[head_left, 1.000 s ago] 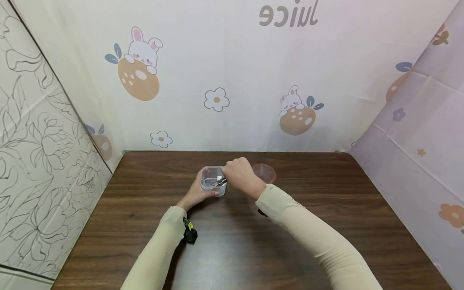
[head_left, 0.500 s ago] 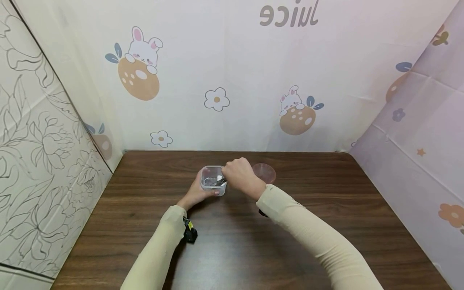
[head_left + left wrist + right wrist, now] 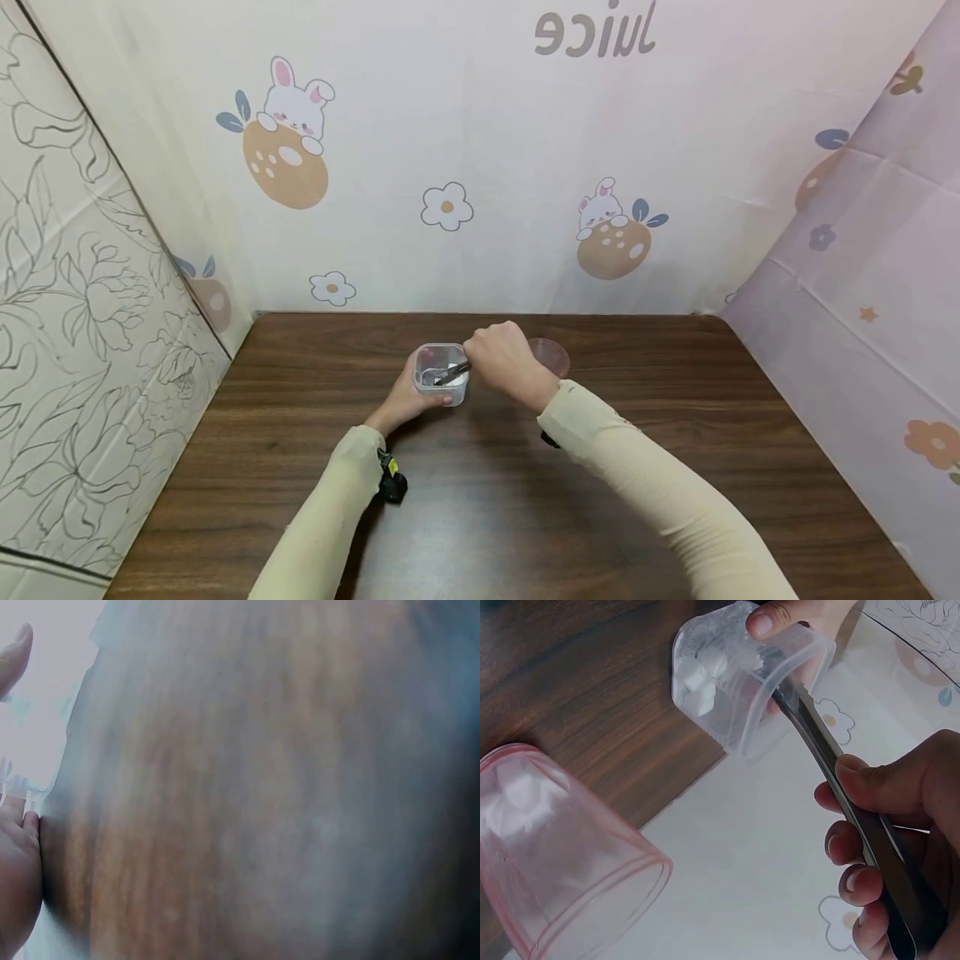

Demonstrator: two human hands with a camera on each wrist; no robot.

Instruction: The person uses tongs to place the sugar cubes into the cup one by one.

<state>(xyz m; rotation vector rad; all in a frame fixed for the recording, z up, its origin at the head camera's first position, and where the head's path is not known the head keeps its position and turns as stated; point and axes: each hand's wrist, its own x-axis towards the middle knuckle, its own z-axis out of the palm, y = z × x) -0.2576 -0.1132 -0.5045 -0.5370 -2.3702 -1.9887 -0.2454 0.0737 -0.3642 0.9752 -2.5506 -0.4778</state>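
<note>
A clear plastic container [image 3: 427,350] stands on the table, gripped at its side by my left hand [image 3: 405,398]. Metal tongs [image 3: 821,750] are held in my right hand [image 3: 907,817], thumb on one arm and fingers curled round the other. The tongs' tips reach inside the container's opening. Several white lumps [image 3: 699,686] lie at the container's bottom. To the right of it stands a pink see-through cup [image 3: 592,840], with a whitish lump [image 3: 525,787] showing near its base. In the head view, my right hand partly covers the cup.
The brown wooden table [image 3: 465,517] extends around both hands. Behind it hangs a patterned white wall cloth [image 3: 390,250], with more patterned cloth at both sides. A black wrist camera [image 3: 393,479] sits at my left wrist.
My right hand has shifted slightly to the right, and the tongs have moved with it, their tips still inside the container. My left hand and the container hold their place.
</note>
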